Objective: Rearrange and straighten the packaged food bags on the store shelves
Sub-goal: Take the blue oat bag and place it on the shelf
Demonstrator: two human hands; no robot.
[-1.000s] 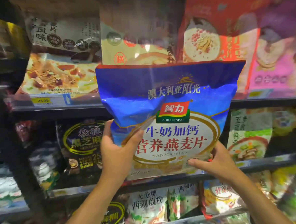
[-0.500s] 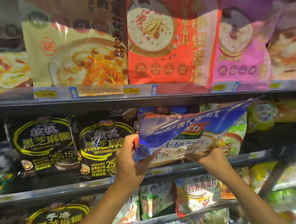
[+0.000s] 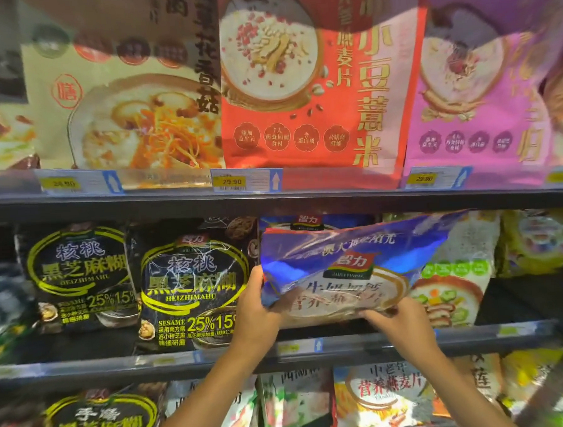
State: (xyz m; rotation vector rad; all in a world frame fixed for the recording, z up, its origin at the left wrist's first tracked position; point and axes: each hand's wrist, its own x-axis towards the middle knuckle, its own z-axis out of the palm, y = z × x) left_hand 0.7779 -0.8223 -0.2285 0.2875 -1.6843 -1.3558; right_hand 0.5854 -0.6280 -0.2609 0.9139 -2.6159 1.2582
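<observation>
Holding the blue oat bag (image 3: 348,262) with both hands, left hand (image 3: 254,309) on its side, right hand (image 3: 398,320) underneath, I have it tilted into the middle shelf (image 3: 475,333); seating it upright remains.

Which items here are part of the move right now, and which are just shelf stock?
In play:
- blue oatmeal bag, tilted, going into the middle shelf
- left hand
- right hand
- matching blue bag behind it

Shelf stock:
- black sesame paste bags
- red cereal bag
- pink cereal bag
</observation>
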